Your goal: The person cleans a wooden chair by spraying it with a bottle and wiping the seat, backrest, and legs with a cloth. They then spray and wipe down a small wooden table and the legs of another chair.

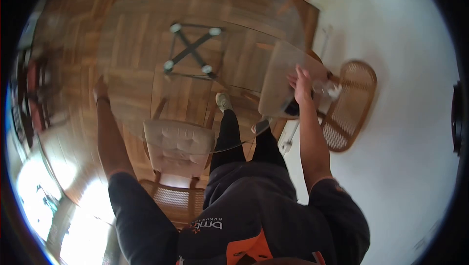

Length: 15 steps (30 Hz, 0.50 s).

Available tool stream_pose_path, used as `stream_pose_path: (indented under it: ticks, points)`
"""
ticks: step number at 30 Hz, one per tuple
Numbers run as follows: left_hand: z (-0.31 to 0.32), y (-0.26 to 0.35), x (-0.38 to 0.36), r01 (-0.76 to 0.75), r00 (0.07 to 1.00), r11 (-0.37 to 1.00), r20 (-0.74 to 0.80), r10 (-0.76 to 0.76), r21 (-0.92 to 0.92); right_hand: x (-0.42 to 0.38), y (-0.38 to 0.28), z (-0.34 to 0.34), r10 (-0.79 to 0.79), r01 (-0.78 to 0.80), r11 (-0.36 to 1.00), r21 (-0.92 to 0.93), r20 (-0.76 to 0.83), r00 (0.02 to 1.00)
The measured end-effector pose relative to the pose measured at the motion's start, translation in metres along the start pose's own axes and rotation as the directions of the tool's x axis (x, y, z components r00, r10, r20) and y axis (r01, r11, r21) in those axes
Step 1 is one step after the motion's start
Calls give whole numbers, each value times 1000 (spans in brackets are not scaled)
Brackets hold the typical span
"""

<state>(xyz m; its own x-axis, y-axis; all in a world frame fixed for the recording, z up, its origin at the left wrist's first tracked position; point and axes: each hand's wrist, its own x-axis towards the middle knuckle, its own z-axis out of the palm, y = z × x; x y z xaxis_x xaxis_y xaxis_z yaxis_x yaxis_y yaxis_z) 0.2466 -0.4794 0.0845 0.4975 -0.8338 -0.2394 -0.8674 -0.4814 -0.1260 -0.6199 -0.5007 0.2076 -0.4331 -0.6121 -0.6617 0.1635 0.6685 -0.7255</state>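
Note:
A large round glass tabletop (132, 35) spreads in front of me, and the floor shows through it. My left hand (100, 89) is at its left rim with fingers curled on the edge, somewhat blurred. On the opposite side, my right hand (302, 82) lies at the right rim, fingers stretched out and apart. Below the glass stands a dark X-shaped table base (191, 49) with pale round pads at its corners. Close beside my right hand is a clear, shiny object (328, 89) whose kind I cannot make out.
One cushioned chair (178, 143) stands near my legs. Another chair has its seat (279, 81) partly under the glass and its woven backrest (352, 103) against the right side. A dark item (292, 107) lies on that seat. Bright light enters at lower left; a white wall (405, 118) rises right.

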Motion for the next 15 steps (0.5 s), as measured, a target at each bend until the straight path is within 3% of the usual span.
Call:
stream_pose_path:
  ticks: [1, 2, 4, 6, 8, 10, 11, 13, 15]
  points:
    - [-33, 39, -29, 214, 977, 911, 57, -207, -353, -8, -5, -4, 0, 0, 1000, 15, 43, 999]
    - [-72, 83, -61, 374, 907, 659, 112, -405, -653, -15, 3, -14, -21, 21, 1000, 16, -4, 1000]
    - [-109, 109, -87, 460, 878, 834, 15, -479, -305, -22, 19, -35, -63, 63, 998, -2, -70, 996]
    - [-134, 157, -156, 88, 927, 910, -301, -224, -406, -17, 63, -70, -95, 62, 990, -130, -267, 959]
    - [-166, 216, -237, -226, 859, 910, -511, 19, -347, 2, 109, -112, -191, 92, 957, -274, -363, 912]
    - [-193, 279, -330, -476, 812, 779, -545, 211, -408, 30, 140, -162, -346, 175, 881, -439, -347, 872]
    - [-195, 297, -370, -633, 729, 697, -563, 389, -338, 40, 149, -169, -394, 84, 851, -518, -525, 754]
    - [-170, 315, -457, -785, 614, 518, -538, 578, -340, 66, 152, -192, -449, 133, 831, -540, -512, 732]
    - [-176, 357, -538, -766, 584, 322, -393, 710, -557, 88, 149, -208, -450, 137, 830, -540, -504, 737]
